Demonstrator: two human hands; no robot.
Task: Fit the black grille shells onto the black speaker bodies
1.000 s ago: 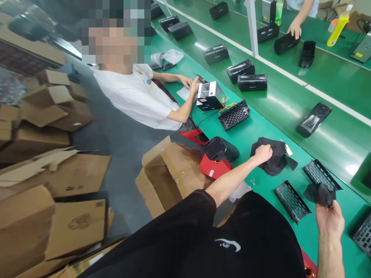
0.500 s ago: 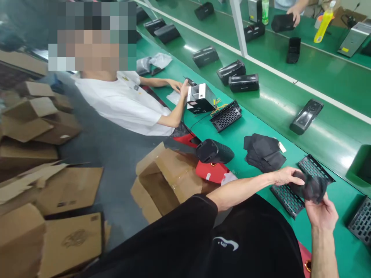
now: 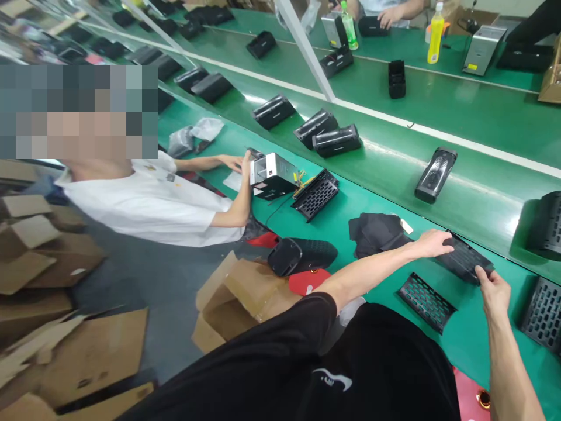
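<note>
A thin black mesh cloth (image 3: 464,257) is stretched flat over a black perforated grille, whose slots show faintly through it. My left hand (image 3: 432,242) pinches the cloth's left end. At the right end, my right hand (image 3: 493,286) grips it between thumb and fingers. Nearer to me, a second perforated grille (image 3: 427,301) lies uncovered on the green bench. Left of my left hand is a loose pile of black cloth pieces (image 3: 379,234).
A co-worker in a white shirt (image 3: 175,204) handles a metal-cased device (image 3: 274,175) at the left. Black speakers (image 3: 436,175) sit on the green conveyor beyond the bench. Another speaker (image 3: 302,255) stands by an open carton (image 3: 236,304). More grilles (image 3: 543,310) lie at the right.
The cloth, curved and held up between my hands before, now lies spread over the farther grille. My hands have moved apart, and the view has turned somewhat to the right.
</note>
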